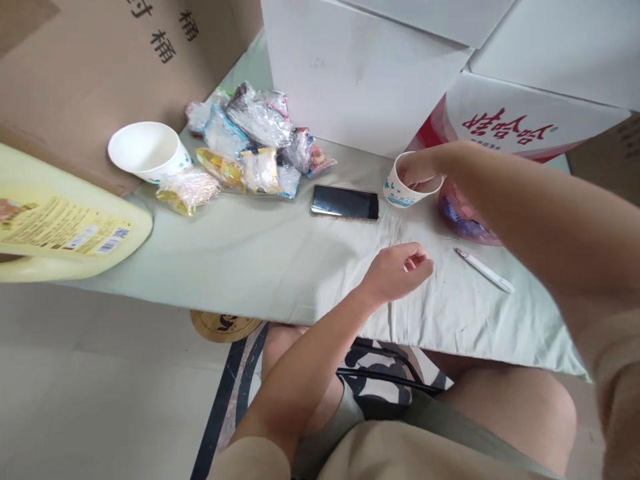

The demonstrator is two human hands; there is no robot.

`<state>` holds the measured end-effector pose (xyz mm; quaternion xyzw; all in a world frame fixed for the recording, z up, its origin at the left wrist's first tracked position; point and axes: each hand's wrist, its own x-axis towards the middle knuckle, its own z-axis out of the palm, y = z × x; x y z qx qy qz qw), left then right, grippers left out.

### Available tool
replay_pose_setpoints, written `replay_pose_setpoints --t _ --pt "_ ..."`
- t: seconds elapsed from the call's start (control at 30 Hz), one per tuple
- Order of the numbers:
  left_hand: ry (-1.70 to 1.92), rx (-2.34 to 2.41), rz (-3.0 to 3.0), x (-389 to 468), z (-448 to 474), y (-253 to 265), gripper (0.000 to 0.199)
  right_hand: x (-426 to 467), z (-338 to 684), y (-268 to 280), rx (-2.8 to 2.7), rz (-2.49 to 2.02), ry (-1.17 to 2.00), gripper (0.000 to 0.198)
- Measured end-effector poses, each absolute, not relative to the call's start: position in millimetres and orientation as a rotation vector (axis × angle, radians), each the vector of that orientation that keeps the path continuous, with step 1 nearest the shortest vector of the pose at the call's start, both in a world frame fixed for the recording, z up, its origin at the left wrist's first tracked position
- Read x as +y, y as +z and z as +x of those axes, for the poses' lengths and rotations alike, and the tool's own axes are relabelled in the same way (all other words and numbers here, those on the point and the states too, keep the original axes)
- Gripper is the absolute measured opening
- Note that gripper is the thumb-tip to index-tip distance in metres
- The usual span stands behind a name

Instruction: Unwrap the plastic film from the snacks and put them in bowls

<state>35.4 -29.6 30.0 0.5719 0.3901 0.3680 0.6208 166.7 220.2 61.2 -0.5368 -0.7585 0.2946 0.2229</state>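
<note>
My right hand [421, 165] reaches down into a white paper cup [406, 197] with blue print, its fingertips hidden inside. Just in front, over the cloth, my left hand [399, 272] has its fingers curled together; whatever they may pinch is too small to make out. A pink bowl-like container [465, 220] with purple and blue contents sits partly behind my right forearm. Near it lies a slim white pen-like tool [484, 270] with a dark tip. A black phone [345, 203] rests flat, left of the cup.
Several plastic-wrapped packets [250, 143] are heaped at the back. Beside them stand a larger white paper bowl [147, 152] and a yellow jug [75, 227]. White boxes [360, 73] and a brown carton [100, 87] border the cloth-covered table [240, 260].
</note>
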Motion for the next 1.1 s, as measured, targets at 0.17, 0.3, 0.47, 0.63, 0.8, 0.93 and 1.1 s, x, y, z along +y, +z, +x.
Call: replay_pose_setpoints --t 0.17,0.3,0.47,0.63,0.8,0.93,1.1 --pt "0.784 0.899 1.292 -31 28 32 0.019 221 121 102 -2.536 -1.895 0.419 0.019" --pt "0.780 0.879 1.310 -29 29 29 0.020 190 47 94 -2.650 -1.570 0.489 0.044" --pt "0.735 0.969 1.344 -32 30 30 0.023 173 -18 64 -2.667 -1.499 0.578 0.056" --pt "0.657 1.000 1.447 -33 26 37 0.019 176 -11 56 -2.410 -1.232 0.574 0.027" --pt "0.663 1.020 1.496 -33 29 31 0.018 161 45 72 -2.001 -1.107 0.699 0.013" --pt "0.731 1.026 1.483 -34 30 27 0.012 106 118 80 -1.558 -1.015 0.936 0.024" --pt "0.772 1.058 1.333 -32 30 23 0.015 2 218 46 -1.241 -1.114 0.961 0.054"
